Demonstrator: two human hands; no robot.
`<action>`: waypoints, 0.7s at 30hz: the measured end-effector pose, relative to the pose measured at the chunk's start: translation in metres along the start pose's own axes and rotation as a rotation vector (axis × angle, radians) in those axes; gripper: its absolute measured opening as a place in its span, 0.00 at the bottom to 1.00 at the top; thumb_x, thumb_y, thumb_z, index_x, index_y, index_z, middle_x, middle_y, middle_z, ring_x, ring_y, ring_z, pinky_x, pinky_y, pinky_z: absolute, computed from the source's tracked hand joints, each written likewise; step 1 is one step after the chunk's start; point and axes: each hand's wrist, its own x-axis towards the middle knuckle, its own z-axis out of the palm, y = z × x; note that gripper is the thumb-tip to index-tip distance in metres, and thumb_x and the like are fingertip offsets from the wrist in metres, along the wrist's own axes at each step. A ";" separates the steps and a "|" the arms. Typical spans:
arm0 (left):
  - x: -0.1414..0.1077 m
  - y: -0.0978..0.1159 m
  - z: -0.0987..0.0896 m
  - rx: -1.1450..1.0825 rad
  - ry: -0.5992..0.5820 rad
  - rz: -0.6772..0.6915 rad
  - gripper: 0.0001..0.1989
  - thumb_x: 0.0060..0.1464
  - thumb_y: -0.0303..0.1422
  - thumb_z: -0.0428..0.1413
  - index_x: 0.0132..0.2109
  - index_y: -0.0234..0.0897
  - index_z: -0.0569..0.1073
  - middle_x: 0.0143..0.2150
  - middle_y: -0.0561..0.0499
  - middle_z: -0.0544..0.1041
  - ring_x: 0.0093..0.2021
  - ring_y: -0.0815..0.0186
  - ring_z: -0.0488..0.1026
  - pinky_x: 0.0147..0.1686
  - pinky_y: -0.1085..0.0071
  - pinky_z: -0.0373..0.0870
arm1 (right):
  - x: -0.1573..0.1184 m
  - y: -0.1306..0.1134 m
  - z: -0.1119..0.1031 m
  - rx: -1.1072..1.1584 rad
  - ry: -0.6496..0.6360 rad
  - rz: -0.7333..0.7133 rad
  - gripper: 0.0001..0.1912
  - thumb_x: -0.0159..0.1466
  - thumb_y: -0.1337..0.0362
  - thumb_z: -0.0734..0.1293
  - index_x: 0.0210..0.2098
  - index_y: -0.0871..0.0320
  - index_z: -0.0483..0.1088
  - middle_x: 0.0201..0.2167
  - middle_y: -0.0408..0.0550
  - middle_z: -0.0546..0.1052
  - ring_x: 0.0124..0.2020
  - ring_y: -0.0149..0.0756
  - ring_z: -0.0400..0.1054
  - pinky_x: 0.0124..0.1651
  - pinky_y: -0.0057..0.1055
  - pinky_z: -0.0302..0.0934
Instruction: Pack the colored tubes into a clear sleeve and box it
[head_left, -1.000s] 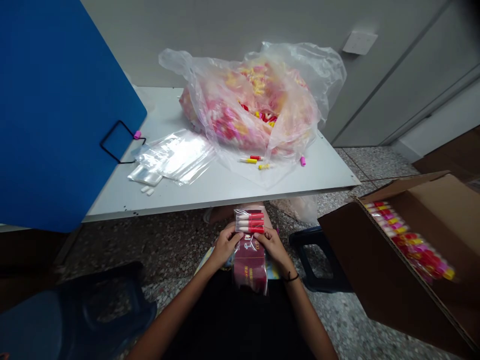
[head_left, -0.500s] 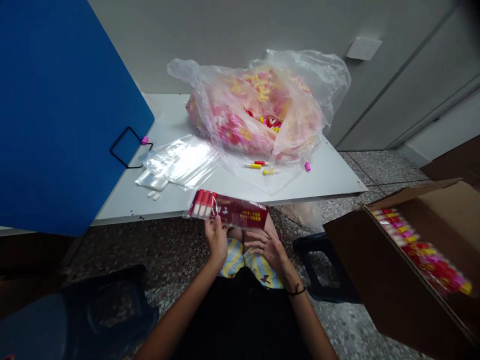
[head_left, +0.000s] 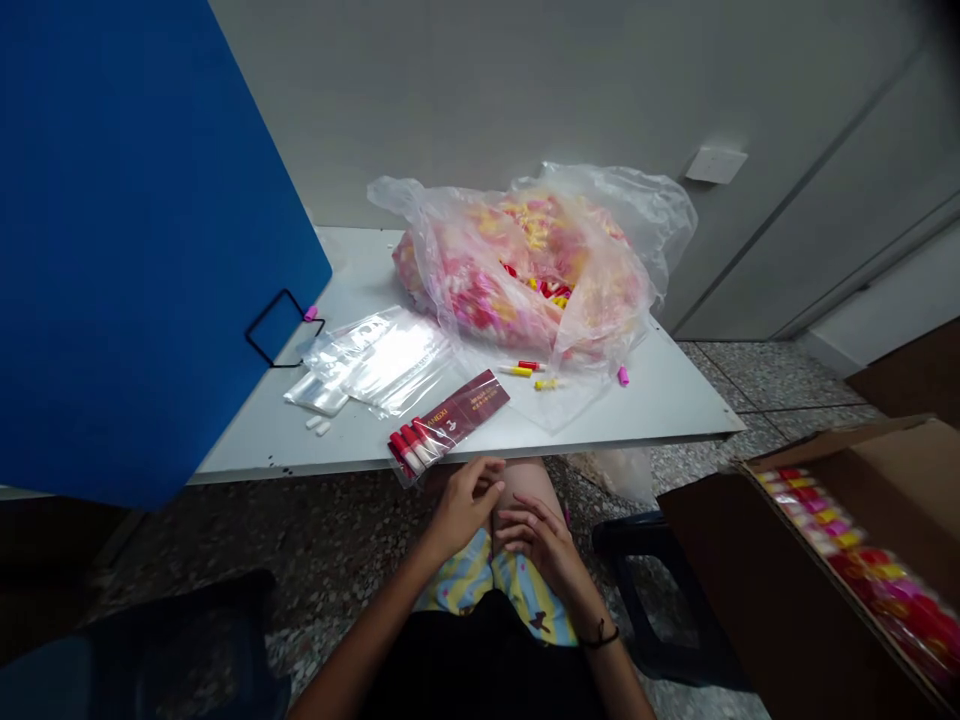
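Note:
A clear sleeve packet with a maroon card and several red-capped white tubes lies on the white table, its tube end jutting slightly past the front edge. My left hand rests loosely curled over my lap, just below that packet and not touching it. My right hand lies beside it, also empty. Behind the packet, a large clear plastic bag bulges with pink, yellow and red pieces. A flat stack of clear plastic sleeves lies to the left of the packet.
A blue board with a black wire loop stands at the left. Small red, yellow and pink loose pieces lie by the bag. An open cardboard box of colourful packets sits at the right, with a dark stool beside it.
The packet has left my hands and now lies on the table's front edge. Both hands have dropped back to my lap. The whole view has shifted slightly as my head moved.

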 end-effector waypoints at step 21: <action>0.059 -0.032 -0.046 1.108 0.174 0.118 0.29 0.55 0.44 0.50 0.61 0.36 0.61 0.64 0.37 0.58 0.63 0.47 0.55 0.58 0.50 0.49 | 0.018 0.013 0.007 -0.065 -0.030 0.015 0.23 0.53 0.52 0.72 0.41 0.62 0.71 0.35 0.56 0.77 0.30 0.39 0.74 0.30 0.30 0.63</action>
